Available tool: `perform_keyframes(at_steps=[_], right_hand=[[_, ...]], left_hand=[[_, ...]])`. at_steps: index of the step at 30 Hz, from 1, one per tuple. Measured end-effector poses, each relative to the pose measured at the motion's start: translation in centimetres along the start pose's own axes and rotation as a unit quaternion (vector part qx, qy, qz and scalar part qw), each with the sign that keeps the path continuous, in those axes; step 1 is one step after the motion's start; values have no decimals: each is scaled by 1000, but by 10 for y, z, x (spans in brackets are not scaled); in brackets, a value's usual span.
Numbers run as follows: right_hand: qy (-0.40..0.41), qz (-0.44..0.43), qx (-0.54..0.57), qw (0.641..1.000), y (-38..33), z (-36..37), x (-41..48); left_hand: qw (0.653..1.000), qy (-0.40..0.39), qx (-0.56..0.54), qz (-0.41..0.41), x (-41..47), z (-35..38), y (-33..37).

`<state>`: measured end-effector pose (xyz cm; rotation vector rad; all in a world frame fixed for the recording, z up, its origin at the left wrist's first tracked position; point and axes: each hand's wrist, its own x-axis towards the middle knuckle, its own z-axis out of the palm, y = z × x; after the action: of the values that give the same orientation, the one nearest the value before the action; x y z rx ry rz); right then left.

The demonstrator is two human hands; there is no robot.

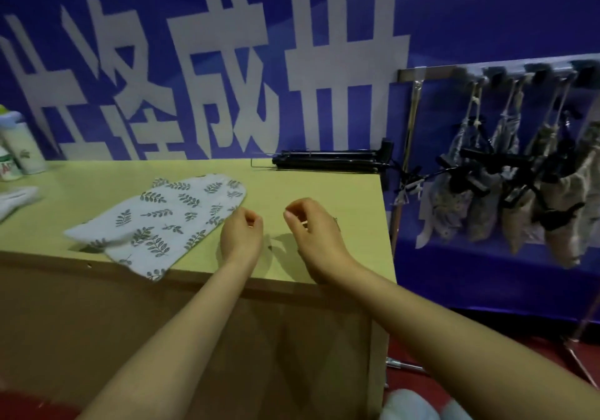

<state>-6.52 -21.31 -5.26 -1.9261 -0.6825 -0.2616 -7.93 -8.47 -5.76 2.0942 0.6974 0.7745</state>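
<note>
A white cloth pouch with a grey leaf print (168, 221) lies flat on the pale wooden table (324, 192), one corner hanging over the front edge. My left hand (242, 236) hovers just right of the pouch with its fingers loosely curled, and nothing shows in it. About a hand's width further right, my right hand (313, 229) is held above the bare tabletop. Its fingers are also loosely curled toward the thumb and hold nothing that I can see. The two hands are apart and neither touches the pouch.
A folded black tripod (331, 159) lies along the table's back edge. White bottles (19, 146) stand at the far left, with a white cloth (16, 198) near them. To the right, a rack (487, 72) carries several patterned pouches (519, 205) held by black clips. A blue banner hangs behind.
</note>
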Motion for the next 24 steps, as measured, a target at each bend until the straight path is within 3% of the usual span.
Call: perform_keyframes(at_steps=[4, 8, 12, 15, 20, 24], right_hand=[[-40, -27, 16, 999, -18, 51, 3], [-55, 48, 28, 997, -20, 75, 15], [-33, 103, 59, 992, -14, 81, 33], [-8, 133, 88, 987, -7, 86, 45], [19, 153, 133, 979, -3, 91, 50], [19, 165, 164, 972, -2, 90, 50]], left_hand=[[992, 59, 93, 58, 17, -19, -25], [971, 77, 189, 124, 37, -25, -34], [958, 62, 255, 114, 64, -20, -45], [956, 25, 287, 56, 83, -11, -50], [972, 51, 226, -31, 90, -11, -48], [990, 125, 45, -54, 82, -22, -46]])
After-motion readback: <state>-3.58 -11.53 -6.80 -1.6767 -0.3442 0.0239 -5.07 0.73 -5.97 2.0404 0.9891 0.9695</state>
